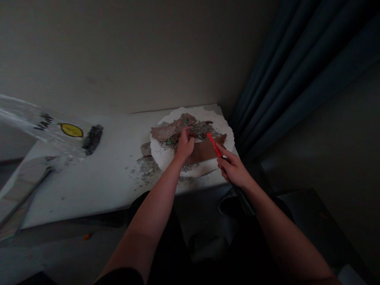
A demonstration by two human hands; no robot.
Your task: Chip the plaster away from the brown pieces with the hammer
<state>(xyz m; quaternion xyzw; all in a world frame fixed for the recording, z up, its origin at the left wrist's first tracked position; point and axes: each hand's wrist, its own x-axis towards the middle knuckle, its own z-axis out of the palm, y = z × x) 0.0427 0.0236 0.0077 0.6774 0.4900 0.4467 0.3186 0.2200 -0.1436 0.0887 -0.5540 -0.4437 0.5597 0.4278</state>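
My right hand (233, 166) is closed around the black handle of a hammer (214, 145). The hammer's red end touches or hovers just over grey rubble (202, 128); the dim light hides which. My left hand (185, 145) bends over the debris, with thumb and index finger about a small reddish-brown fragment (192, 134). Beside it lies a larger rough, reddish slab piece (168, 132) with green specks. A flat brown piece of board (203, 151) lies between my hands. All this rests on a white, ragged-edged round base (162, 158).
The base stands on a white table (97, 186), with crumbs (148, 168) spilled to its left. A clear plastic bag (50, 126) with a yellow print and a dark brush-like thing (92, 139) are further left. A dark curtain (285, 79) hangs at right; a wall (133, 55) is behind.
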